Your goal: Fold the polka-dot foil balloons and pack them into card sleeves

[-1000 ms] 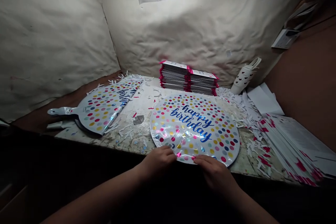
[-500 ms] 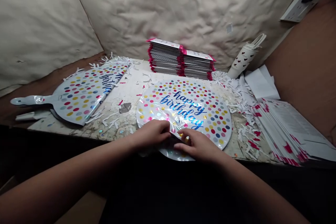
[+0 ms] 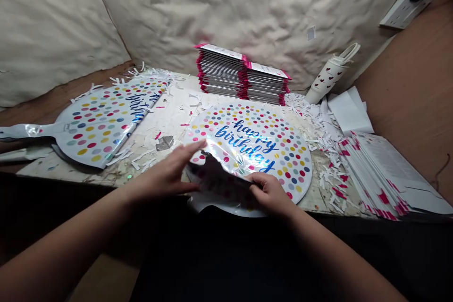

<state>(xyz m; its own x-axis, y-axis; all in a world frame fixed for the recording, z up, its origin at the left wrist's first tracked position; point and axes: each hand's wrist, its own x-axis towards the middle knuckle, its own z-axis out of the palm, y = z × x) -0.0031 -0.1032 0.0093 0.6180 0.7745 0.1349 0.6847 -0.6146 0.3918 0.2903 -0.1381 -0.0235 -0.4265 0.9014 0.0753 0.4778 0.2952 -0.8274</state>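
A round, flat foil balloon (image 3: 247, 139) with coloured dots and blue "happy birthday" lettering lies on the table in front of me. Its near-left edge is lifted and bent, showing a shaded fold. My right hand (image 3: 271, 193) pinches the balloon's foil near its front edge, thumb against fingers. At the lifted left part, my left hand (image 3: 170, 170) is open, thumb and fingers spread around the fold; whether the fingertips touch the foil is hard to see. A second dotted balloon (image 3: 102, 122), folded over, rests at the left with its tail pointing left.
Two neat stacks of pink-edged packets (image 3: 244, 73) stand at the back. A white tumbler with hearts (image 3: 327, 78) leans at the back right. Paper sleeves (image 3: 385, 179) are fanned out at the right. White paper shreds (image 3: 327, 151) litter the table. A power strip (image 3: 406, 7) hangs on the right.
My left hand has moved left and opened out from its pinch, and the balloon's near-left part has lifted. My right hand has closed on the foil. The view has shifted slightly.
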